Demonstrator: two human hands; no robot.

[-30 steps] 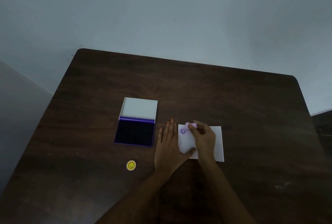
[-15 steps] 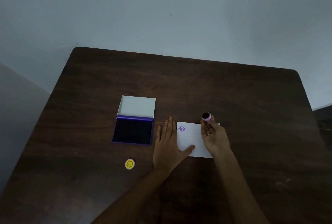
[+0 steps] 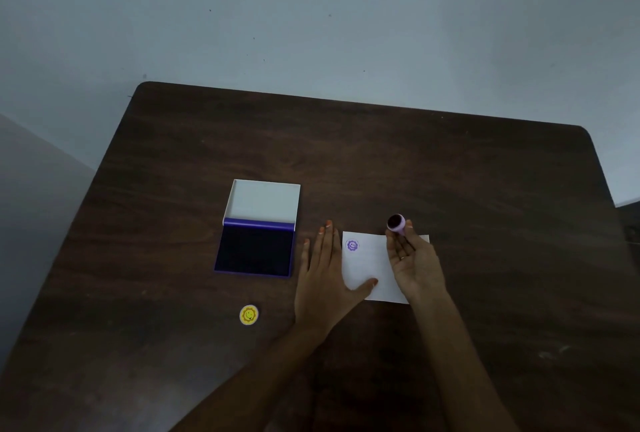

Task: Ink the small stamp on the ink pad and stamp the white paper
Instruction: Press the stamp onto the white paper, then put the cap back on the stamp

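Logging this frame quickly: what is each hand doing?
Left hand: open, flat, thumb on the paper.
Right hand: fingers hold the small stamp, inked face up.

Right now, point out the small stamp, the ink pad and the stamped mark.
small stamp [image 3: 396, 222], head view, its dark inked face.
ink pad [image 3: 255, 250], head view, middle of dark pad.
stamped mark [image 3: 352, 245], head view, centre of purple print.

A plain room: a dark wooden table [image 3: 381, 161] against a bare, pale wall [image 3: 311, 15].

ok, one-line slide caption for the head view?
Right hand lifts the inked stamp above the paper, one purple print made; left hand steadies it.
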